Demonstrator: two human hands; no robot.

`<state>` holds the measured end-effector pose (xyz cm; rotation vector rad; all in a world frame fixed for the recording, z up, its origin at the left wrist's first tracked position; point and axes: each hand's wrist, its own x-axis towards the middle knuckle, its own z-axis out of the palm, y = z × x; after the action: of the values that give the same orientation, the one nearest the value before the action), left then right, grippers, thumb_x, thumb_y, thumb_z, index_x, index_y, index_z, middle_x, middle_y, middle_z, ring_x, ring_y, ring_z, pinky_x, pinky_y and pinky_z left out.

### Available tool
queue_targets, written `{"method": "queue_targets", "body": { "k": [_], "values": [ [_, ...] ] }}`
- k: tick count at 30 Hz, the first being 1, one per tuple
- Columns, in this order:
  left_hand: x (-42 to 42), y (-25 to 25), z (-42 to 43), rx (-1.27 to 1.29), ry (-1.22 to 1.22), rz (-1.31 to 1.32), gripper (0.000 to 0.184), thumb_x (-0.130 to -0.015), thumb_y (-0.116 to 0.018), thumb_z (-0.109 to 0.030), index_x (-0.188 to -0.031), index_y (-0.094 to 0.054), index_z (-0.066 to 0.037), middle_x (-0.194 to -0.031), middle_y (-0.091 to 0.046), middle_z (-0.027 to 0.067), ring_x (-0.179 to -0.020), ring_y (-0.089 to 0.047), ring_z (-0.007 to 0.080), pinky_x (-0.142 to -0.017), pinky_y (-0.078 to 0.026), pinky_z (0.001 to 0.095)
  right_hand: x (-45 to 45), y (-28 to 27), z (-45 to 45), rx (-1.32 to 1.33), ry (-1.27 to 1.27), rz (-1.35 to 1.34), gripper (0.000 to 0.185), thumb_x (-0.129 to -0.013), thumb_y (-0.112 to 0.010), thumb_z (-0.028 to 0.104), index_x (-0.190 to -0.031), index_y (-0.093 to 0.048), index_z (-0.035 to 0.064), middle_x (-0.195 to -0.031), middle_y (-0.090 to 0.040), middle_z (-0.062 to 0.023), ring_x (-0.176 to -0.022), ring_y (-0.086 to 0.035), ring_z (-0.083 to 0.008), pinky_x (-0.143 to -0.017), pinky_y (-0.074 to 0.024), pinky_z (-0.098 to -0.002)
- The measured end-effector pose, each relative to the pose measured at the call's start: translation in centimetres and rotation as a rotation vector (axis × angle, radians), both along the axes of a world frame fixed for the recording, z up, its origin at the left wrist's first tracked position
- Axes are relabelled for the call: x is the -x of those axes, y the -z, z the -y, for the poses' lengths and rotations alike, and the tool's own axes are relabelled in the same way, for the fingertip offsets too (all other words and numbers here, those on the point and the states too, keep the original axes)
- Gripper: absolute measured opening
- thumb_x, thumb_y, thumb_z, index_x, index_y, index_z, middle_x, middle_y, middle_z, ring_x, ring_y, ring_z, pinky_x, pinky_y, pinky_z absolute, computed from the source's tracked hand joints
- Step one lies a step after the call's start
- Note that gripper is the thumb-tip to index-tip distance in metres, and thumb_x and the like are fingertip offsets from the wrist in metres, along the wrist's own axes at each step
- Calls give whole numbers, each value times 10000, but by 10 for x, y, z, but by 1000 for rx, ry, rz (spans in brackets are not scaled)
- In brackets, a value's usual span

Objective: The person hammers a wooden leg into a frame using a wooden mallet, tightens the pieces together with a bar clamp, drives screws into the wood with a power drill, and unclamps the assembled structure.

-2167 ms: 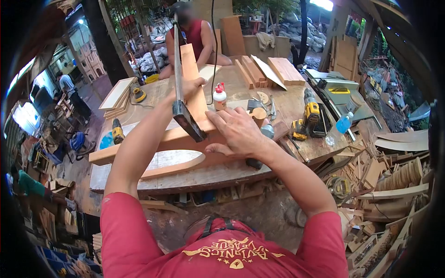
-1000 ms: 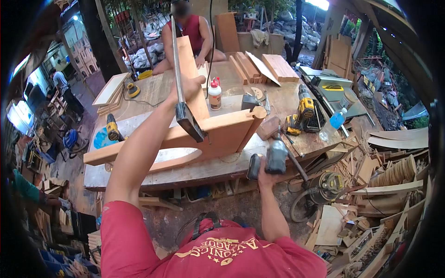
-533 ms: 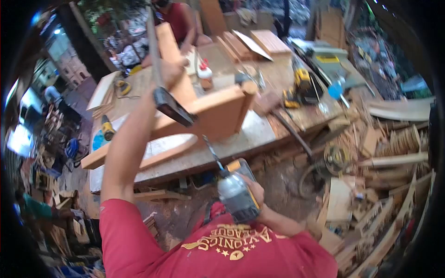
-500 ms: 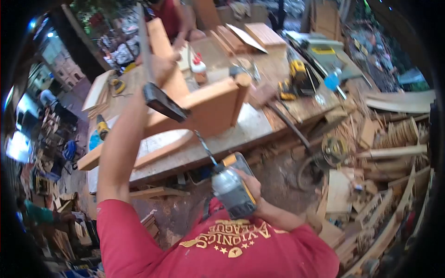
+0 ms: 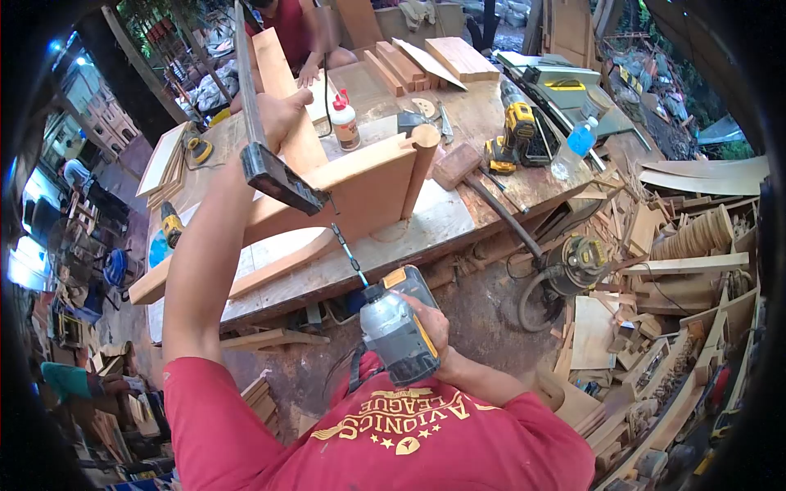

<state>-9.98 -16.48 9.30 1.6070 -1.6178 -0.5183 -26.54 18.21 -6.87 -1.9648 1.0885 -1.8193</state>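
Note:
My right hand [image 5: 430, 322] grips a cordless drill [image 5: 399, 331] in front of my chest. Its long bit [image 5: 348, 254] points up at the near edge of a curved wooden workpiece [image 5: 372, 184]; whether the tip touches is hard to tell. A small dark pin-like piece [image 5: 334, 203] stands at that edge, just above the bit. My left hand [image 5: 282, 116] is closed around an upright board [image 5: 281, 69] of the workpiece. Beside that hand runs a metal bar clamp [image 5: 246, 74], its black jaw [image 5: 282, 178] lying against the wood.
On the workbench [image 5: 446, 217] are a glue bottle [image 5: 345, 124], a wooden mallet [image 5: 458, 166], a yellow drill [image 5: 517, 131] and stacked boards [image 5: 463, 59]. Another person [image 5: 291, 33] sits across, one hand near the board. Wood scraps [image 5: 639, 335] and a shop machine [image 5: 577, 262] lie right.
The drill in my right hand has shifted slightly left, with its bit tip now a little left too. My left hand keeps its grip on the board.

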Motion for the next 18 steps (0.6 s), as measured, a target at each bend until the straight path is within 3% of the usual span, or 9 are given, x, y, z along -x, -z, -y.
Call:
{"method": "queue_targets", "body": {
  "k": [10,18],
  "values": [
    [9,-11,-26,-15,111,-220,597,-751,-766,-156,-1261,-523,38,-1007,-672,165,-821,-684,249,-717,-580,384,-4,9,2,-36,112,-31,621,-743,-857,187,-1260,-606,-48,-958,-747,-125,-836,-750,-261,-752,-608,-367],
    [8,-24,-38,-101,134,-106,631,-769,-760,-211,-1283,-510,57,-1031,-670,199,-802,-692,277,-729,-580,405,-2,4,4,-17,56,-32,654,-759,-853,220,-1272,-567,-68,-980,-742,-144,-843,-750,-291,-756,-607,-389]
  ]
}}
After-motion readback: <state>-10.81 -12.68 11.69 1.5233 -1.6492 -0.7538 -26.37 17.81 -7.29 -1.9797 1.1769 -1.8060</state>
